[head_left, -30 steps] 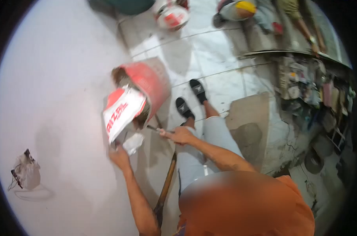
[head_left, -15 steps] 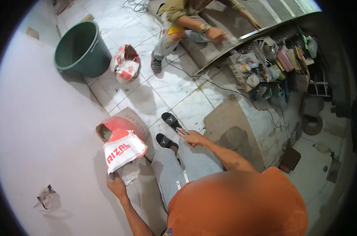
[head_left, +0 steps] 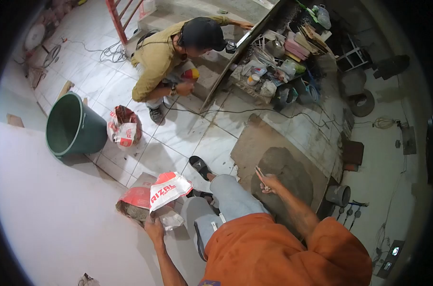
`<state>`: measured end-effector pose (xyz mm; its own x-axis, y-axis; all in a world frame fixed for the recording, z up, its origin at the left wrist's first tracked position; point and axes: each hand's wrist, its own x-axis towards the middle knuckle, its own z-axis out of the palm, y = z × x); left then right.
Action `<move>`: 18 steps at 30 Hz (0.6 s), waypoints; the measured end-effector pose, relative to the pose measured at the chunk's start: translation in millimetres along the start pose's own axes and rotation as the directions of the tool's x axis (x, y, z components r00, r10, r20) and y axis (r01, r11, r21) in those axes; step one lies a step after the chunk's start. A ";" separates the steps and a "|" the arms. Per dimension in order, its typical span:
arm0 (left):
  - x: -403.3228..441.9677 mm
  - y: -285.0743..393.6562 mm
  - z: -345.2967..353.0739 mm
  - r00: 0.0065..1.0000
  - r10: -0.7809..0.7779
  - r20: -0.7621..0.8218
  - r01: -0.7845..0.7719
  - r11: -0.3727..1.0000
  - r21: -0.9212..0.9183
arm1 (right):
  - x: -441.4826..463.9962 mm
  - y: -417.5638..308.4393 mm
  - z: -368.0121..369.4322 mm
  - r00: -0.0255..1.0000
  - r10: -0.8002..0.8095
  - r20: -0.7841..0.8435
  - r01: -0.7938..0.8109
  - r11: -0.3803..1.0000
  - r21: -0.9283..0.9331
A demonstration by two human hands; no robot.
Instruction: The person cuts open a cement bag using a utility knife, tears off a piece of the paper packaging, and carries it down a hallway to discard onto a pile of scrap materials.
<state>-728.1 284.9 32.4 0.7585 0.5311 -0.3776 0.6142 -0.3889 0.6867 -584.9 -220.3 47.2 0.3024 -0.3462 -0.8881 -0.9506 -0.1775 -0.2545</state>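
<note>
A red and white paper cement bag (head_left: 170, 191) marked RIZAL stands on the floor by the wall, its torn mouth gaping and grey powder showing inside. My left hand (head_left: 154, 229) has its fingers closed on the bag's lower torn edge. Over a mound of grey cement mix (head_left: 288, 167) on a flat board (head_left: 245, 155), my right hand (head_left: 271, 184) is closed round something slim that I cannot make out. Whether the hand touches the mound cannot be told.
A green tub (head_left: 85, 128) and a second torn cement bag (head_left: 125, 128) stand at the left. A co-worker (head_left: 164, 66) crouches beside a tilted panel. Clutter (head_left: 283, 57) lies behind it. A cable (head_left: 254, 112) crosses the tiles; a grey bucket (head_left: 338, 195) stands right.
My right hand has moved from above my sandals to the right, over the cement mound. The bag's flap has lifted and swung right with my left hand. The view has shifted, bringing the co-worker further in.
</note>
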 end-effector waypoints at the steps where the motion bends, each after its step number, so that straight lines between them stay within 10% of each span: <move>1: 4.9 2.2 6.2 1.000 0.000 0.024 -0.001 1.000 0.025 | -5.3 -0.3 -12.0 0.999 0.030 -0.021 -0.029 0.999 0.041; 8: -4.5 12.5 14.5 0.996 -0.088 0.012 0.086 0.985 0.148 | 40.4 22.1 -66.2 1.000 0.025 0.015 -0.028 0.986 0.163; 18: -46.6 9.2 54.6 0.955 -0.287 -0.075 0.296 0.925 0.236 | 92.0 -129.6 -99.5 0.987 -0.081 0.142 0.059 0.987 0.147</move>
<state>-746.0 215.5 22.4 0.5320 0.6750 -0.5113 0.8446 -0.3801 0.3770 -427.0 -320.9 36.5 0.3649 -0.1959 -0.9102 -0.9309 -0.0604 -0.3603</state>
